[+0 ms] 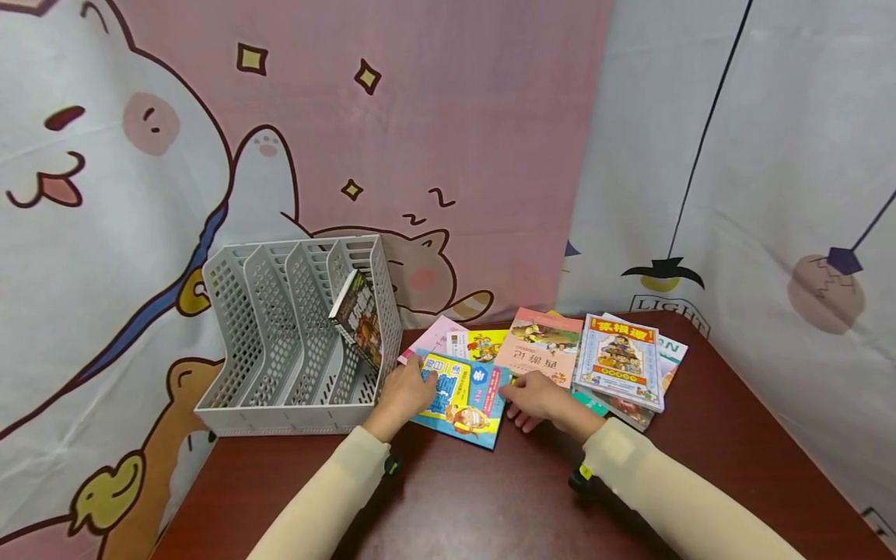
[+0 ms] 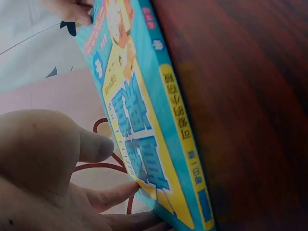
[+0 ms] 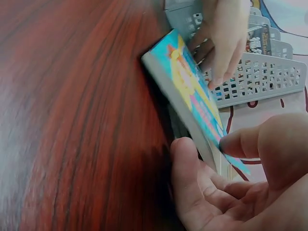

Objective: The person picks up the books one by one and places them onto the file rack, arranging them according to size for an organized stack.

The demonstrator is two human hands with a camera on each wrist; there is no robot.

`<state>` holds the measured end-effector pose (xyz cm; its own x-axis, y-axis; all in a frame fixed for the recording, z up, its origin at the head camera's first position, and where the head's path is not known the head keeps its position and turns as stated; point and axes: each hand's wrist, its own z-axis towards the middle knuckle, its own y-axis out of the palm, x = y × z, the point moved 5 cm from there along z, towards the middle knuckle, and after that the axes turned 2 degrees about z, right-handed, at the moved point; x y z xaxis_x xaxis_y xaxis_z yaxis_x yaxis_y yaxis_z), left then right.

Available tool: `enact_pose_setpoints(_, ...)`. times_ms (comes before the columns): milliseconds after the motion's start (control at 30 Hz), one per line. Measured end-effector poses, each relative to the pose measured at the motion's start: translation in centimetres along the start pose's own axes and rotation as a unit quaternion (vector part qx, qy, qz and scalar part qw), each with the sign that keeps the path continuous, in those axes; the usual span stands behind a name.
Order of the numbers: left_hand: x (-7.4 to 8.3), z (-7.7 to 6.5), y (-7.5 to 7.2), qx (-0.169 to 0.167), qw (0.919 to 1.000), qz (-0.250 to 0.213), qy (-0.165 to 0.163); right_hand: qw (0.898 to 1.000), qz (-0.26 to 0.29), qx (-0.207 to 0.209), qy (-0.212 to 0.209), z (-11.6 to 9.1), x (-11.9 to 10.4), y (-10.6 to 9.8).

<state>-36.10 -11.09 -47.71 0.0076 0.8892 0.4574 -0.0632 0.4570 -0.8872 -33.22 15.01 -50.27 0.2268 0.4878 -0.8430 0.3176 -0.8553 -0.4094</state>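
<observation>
A blue and yellow book [image 1: 462, 393] with a cartoon cover lies slanted in front of the other books, between both hands. My right hand [image 1: 539, 400] pinches its right end; in the right wrist view the thumb [image 3: 240, 143] presses the cover while the fingers [image 3: 185, 161] are underneath. Over the book's left end is my left hand [image 1: 408, 389], its thumb and fingers spread and fairly straight. In the left wrist view, the left thumb [image 2: 96, 146] and index fingertip come right at the cover's far edge, with its other fingertips hidden behind the book.
Left of the hands stands a grey slotted rack [image 1: 280, 418]; a dark-covered book [image 1: 360, 319] leans in its rightmost compartment. Behind the hands lie a pink book [image 1: 437, 336], a yellow book [image 1: 488, 342] and a salmon book [image 1: 539, 342]. Several stacked books [image 1: 619, 358] sit further right.
</observation>
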Motion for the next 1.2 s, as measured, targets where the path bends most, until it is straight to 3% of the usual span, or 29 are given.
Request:
enact_pose_setpoints(167,0.0,0.3,0.2,-0.003,0.9999,0.014,-0.003,0.999,0.04,-0.015,0.021,0.3,0.2,0.1)
enact_pose_setpoints(400,-0.1,0.4,-0.1,0.003,0.9996,0.029,0.002,0.995,0.096,-0.02,0.016,0.5,-0.4,-0.4)
enact_pose_setpoints(600,-0.3,0.4,-1.3,0.025,0.9995,-0.019,0.001,0.989,0.146,-0.014,0.011,0.1,-1.3,-0.9)
enact_pose_setpoints(833,0.2,0.6,-2.9,0.029,0.9975,-0.064,0.006,0.981,0.192,-0.016,-0.02,-0.1,-2.5,-1.8)
enact_pose_setpoints(1200,2.4,-0.3,-5.6,0.074,0.9856,-0.151,0.021,0.97,0.232,0.026,-0.069,-0.2,-4.2,-3.6)
